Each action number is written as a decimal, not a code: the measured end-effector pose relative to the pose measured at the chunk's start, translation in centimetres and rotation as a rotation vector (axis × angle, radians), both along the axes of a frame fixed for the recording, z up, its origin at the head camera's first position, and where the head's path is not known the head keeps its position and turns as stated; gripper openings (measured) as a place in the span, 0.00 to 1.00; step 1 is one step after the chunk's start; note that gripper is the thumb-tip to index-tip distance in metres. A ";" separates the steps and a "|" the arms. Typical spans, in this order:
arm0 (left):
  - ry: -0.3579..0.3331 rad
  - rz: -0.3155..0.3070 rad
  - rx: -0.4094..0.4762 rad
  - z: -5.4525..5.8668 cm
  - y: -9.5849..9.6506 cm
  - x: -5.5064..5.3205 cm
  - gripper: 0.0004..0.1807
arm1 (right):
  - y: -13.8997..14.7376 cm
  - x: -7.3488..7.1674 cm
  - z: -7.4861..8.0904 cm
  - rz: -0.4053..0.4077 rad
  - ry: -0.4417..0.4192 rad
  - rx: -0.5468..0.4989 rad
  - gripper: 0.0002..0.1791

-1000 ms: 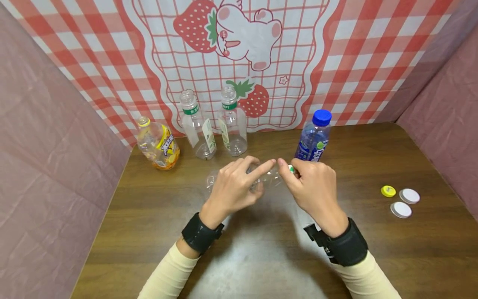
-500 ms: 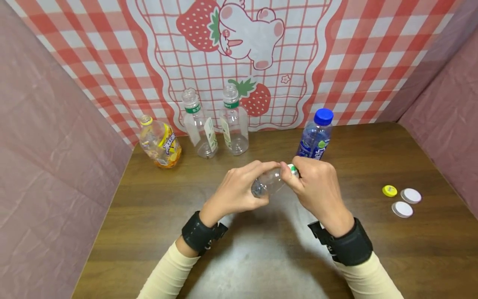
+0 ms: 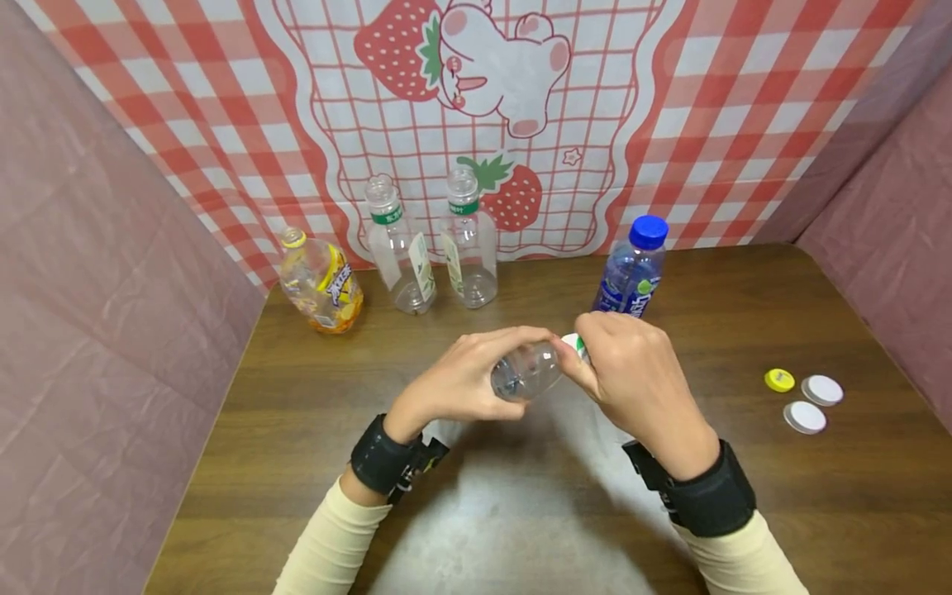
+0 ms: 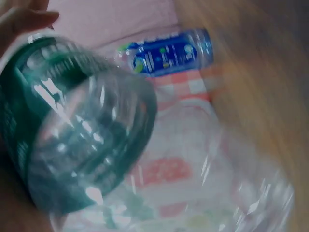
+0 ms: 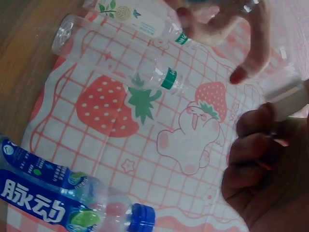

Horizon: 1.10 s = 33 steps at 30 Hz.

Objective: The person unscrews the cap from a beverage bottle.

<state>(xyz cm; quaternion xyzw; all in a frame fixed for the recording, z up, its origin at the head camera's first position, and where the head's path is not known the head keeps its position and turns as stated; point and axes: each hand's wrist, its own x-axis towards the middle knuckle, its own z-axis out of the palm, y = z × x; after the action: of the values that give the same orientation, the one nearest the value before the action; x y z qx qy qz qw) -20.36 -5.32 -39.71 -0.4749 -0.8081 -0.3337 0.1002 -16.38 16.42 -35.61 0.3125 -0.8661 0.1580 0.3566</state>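
My left hand (image 3: 461, 376) grips a clear plastic bottle (image 3: 524, 378) round its body, thumb below and fingers above. In the left wrist view the bottle's green label (image 4: 29, 92) and clear base (image 4: 96, 140) loom close and blurred. The bottle lies tilted, its neck end towards my right hand (image 3: 632, 372). That hand's thumb and curled fingers pinch the white cap (image 3: 573, 342), which has a green mark, at the bottle's neck. In the right wrist view the white cap (image 5: 289, 101) shows between the fingers. The bottle's neck is mostly hidden by the hands.
Two uncapped clear bottles (image 3: 405, 273) (image 3: 472, 264) and an uncapped yellow-labelled bottle (image 3: 323, 285) stand at the back left. A blue-capped bottle (image 3: 632, 268) stands behind my right hand. A yellow cap (image 3: 779, 380) and two white caps (image 3: 822, 389) (image 3: 805, 417) lie right.
The clear bottle has swung so that its base points more towards me. My left fingers and thumb have spread wider round it. The right hand stays at the cap.
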 end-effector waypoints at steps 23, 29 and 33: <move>0.490 0.322 -0.120 0.9 0.4 0.5 0.34 | -0.5 0.0 -0.9 -0.207 -0.275 -0.227 0.27; 0.430 0.286 -0.094 0.9 0.2 0.5 0.35 | -0.2 -0.1 -0.7 -0.151 -0.239 -0.167 0.25; 0.370 0.241 -0.072 0.8 0.0 0.4 0.36 | -0.2 -0.1 -0.7 -0.102 -0.193 -0.142 0.24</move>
<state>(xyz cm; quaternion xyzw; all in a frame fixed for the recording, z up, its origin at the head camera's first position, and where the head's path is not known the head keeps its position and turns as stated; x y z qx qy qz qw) -19.97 -5.29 -38.90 -0.4315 -0.8382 -0.1975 0.2688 -16.51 16.23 -36.28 0.2254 -0.8978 0.2299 0.3005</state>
